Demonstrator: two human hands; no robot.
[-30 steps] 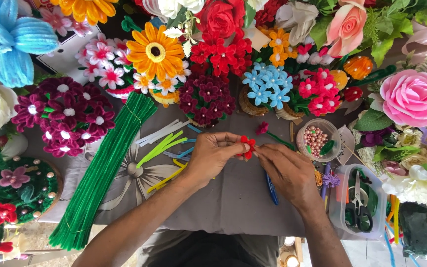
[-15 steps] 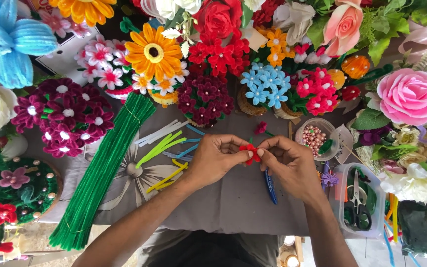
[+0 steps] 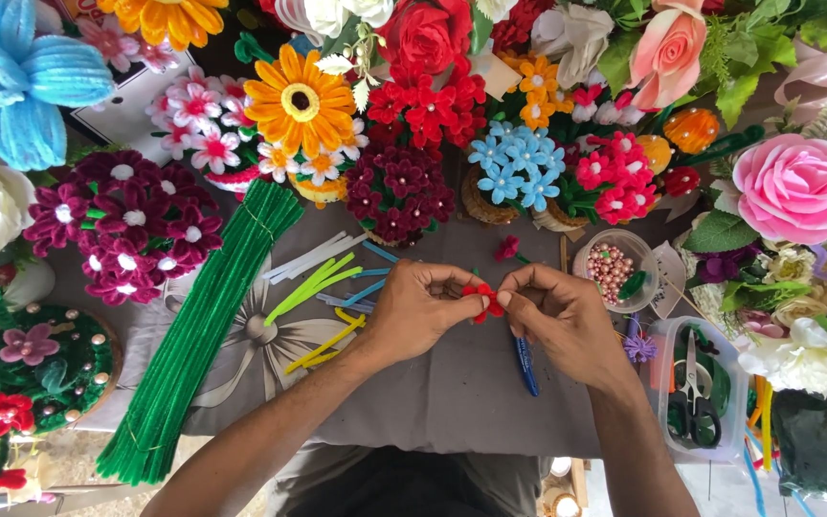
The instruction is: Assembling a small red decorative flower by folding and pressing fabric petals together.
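A small red pipe-cleaner flower [image 3: 483, 299] is pinched between both of my hands above the grey cloth [image 3: 452, 393]. My left hand [image 3: 420, 311] grips it from the left with thumb and fingers closed on its petals. From the right, the fingertips of my right hand [image 3: 563, 316] press on the same flower. A blue pen-like tool [image 3: 525, 362] lies on the cloth just under my right hand. Loose pipe cleaners [image 3: 323, 287] in green, white, blue and yellow lie left of my left hand.
A long bundle of green pipe cleaners [image 3: 198, 335] lies diagonally at the left. A clear cup of pink beads [image 3: 613, 270] stands right of my hands. A clear tub with scissors [image 3: 696, 388] sits at the right. Finished pipe-cleaner flowers [image 3: 413, 105] ring the cloth.
My right hand has risen and closed in from the right onto the red flower, which my left hand held alone a second ago. Both hands now meet at the flower.
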